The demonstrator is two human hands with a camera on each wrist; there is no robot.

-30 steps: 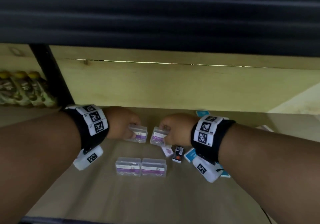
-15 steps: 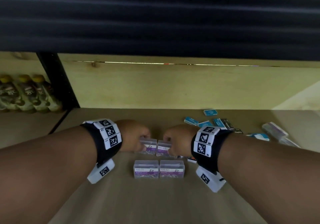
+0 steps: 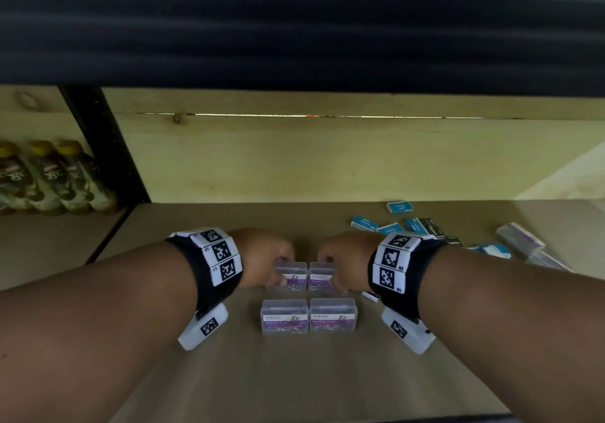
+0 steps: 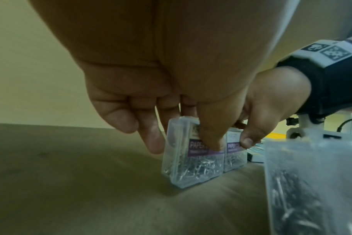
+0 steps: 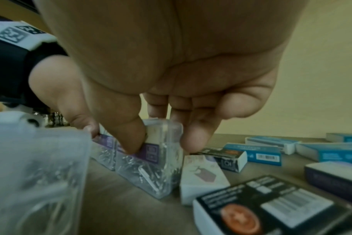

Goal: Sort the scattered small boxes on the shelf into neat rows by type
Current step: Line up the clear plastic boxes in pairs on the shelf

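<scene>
Left hand [image 3: 262, 260]: my fingers [image 4: 153, 139] clamped on one clip box [image 4: 193, 152], thumb in front.
Right hand [image 3: 343, 263]: pinched its twin [image 5: 151, 159].
Where: both upright, touching, on the shelf [image 3: 294, 373] behind the front pair [image 3: 307, 321].
Handling: rigid, slick, probably light (clips rattle); take by the top edges.

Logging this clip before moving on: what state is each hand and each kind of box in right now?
left hand: pinching the back-left paper clip box, upright on the shelf
right hand: pinching the back-right paper clip box, upright beside it
front pair of paper clip boxes: upright, side by side, untouched
blue boxes: lying scattered
black boxes: lying unsorted
</scene>
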